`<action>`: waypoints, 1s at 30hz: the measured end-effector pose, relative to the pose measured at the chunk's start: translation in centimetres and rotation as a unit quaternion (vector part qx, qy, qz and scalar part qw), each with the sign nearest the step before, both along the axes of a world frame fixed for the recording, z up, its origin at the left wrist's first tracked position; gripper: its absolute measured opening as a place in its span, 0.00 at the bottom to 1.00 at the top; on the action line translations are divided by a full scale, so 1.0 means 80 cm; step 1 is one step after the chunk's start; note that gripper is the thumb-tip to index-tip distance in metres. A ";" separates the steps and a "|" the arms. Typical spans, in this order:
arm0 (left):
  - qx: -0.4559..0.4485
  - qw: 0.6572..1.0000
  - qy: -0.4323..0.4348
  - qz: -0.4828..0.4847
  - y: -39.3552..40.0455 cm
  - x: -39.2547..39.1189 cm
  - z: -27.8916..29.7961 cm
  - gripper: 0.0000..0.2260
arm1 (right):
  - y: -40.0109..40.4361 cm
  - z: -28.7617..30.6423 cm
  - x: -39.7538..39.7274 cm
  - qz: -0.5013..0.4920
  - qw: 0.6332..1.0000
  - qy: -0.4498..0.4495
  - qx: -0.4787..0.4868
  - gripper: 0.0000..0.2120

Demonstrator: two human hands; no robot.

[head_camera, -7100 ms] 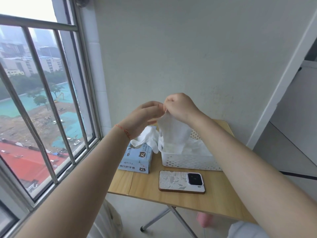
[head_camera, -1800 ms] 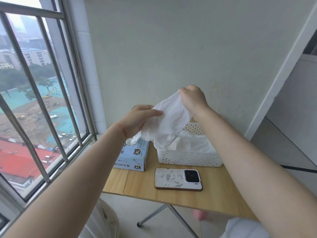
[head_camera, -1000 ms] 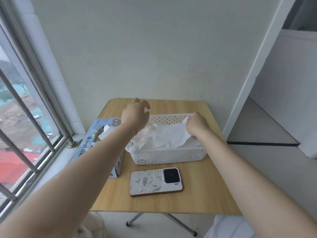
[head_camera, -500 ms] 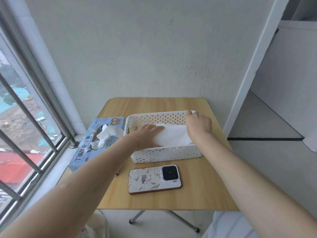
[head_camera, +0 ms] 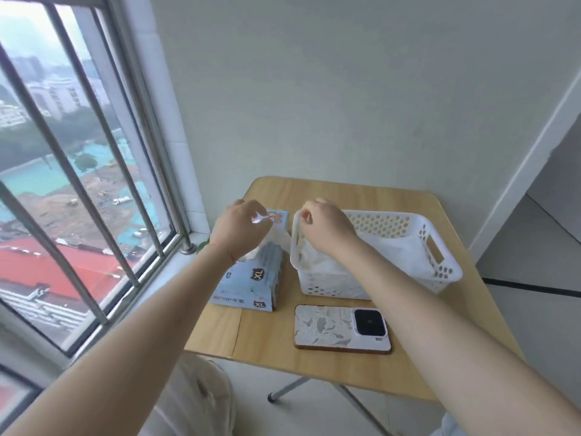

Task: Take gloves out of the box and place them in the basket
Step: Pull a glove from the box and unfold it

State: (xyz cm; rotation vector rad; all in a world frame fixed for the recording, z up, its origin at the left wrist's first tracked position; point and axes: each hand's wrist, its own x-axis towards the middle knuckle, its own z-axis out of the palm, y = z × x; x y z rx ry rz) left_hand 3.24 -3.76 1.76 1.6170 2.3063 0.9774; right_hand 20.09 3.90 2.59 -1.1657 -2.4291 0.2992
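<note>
Gloves (head_camera: 390, 251), thin white disposables, lie heaped in the perforated white basket (head_camera: 446, 272) on the small wooden folding table (head_camera: 345, 369), while more wait in the blue XL glove box (head_camera: 251, 278) just beside it on the window side. I have my left hand (head_camera: 242, 229) over the box opening, fingertips pinching a wisp of clear-white film; my right hand (head_camera: 327, 228) hangs curled over the basket's near-left corner, and I cannot tell whether it grips anything. I judge the material nearly weightless, limp and clingy, likely to drag its neighbour out with it, so I would pinch one cuff edge at the slot and draw it straight up. A patterned phone (head_camera: 341, 328) lies face down in front of the basket. Half a second ago both my hands were down in the basket, flattening a glove; now the left has crossed to the box and the right has lifted to the rim.
</note>
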 end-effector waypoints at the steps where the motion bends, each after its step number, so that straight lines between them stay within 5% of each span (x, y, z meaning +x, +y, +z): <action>1: -0.010 1.000 -0.011 0.009 -0.006 -0.009 -0.002 0.09 | -0.002 -0.002 -0.014 0.014 1.000 -0.009 -0.009 0.09; 4: -0.035 0.998 -0.047 0.015 -0.022 -0.029 -0.011 0.11 | -0.006 -0.006 -0.050 0.009 0.992 -0.120 -0.024 0.15; 6: -0.040 0.997 -0.063 0.006 -0.031 -0.037 -0.015 0.13 | -0.008 -0.005 -0.063 -0.012 0.988 -0.150 -0.014 0.09; 10: 0.010 0.994 -0.103 -0.017 -0.037 -0.041 -0.011 0.12 | -0.016 0.021 -0.068 -0.013 0.991 0.057 -0.123 0.02; 13: 0.055 0.970 -0.236 0.019 -0.034 -0.038 0.000 0.08 | -0.026 0.052 -0.065 0.006 0.933 0.253 -0.256 0.01; 16: 0.025 0.922 -0.384 0.041 -0.034 -0.033 0.014 0.17 | -0.030 0.074 -0.057 0.033 0.873 0.366 -0.321 0.05; 19: -0.028 0.876 -0.482 0.007 -0.034 -0.024 0.020 0.22 | -0.033 0.086 -0.046 0.046 0.827 0.423 -0.367 0.12; 27: -0.005 0.839 -0.518 -0.170 -0.030 0.001 0.025 0.11 | -0.032 0.090 -0.014 0.025 0.708 0.508 -0.490 0.11; 30: -0.022 0.842 -0.500 -0.203 -0.035 0.009 0.031 0.04 | -0.033 0.094 -0.004 -0.019 0.725 0.505 -0.467 0.09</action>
